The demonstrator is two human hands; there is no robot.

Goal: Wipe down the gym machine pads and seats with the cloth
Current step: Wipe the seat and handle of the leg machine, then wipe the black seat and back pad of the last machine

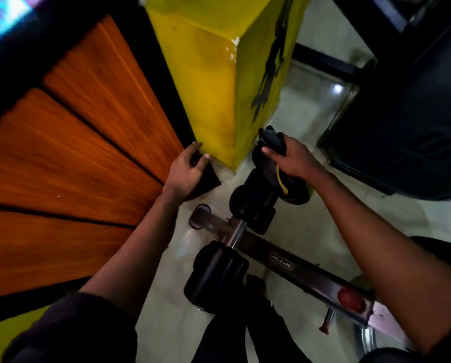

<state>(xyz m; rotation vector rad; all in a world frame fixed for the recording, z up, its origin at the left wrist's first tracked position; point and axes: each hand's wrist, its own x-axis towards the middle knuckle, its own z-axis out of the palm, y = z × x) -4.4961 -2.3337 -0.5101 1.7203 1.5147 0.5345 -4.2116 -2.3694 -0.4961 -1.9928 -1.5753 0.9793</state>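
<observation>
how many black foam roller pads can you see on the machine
3 roller pads: nearest pad by the camera, middle pad past the chrome post, far pad under the cloth the right hand grips. More may be hidden.

The only legible text is the brand name "WELCARE", in pale capitals on a small dark label (282, 265) on the steel frame beam (321, 282), just beside the nearer black foam roller pad (216, 273); the black marking (271, 61) on the yellow pillar (208, 82) is too blurred to read.
</observation>
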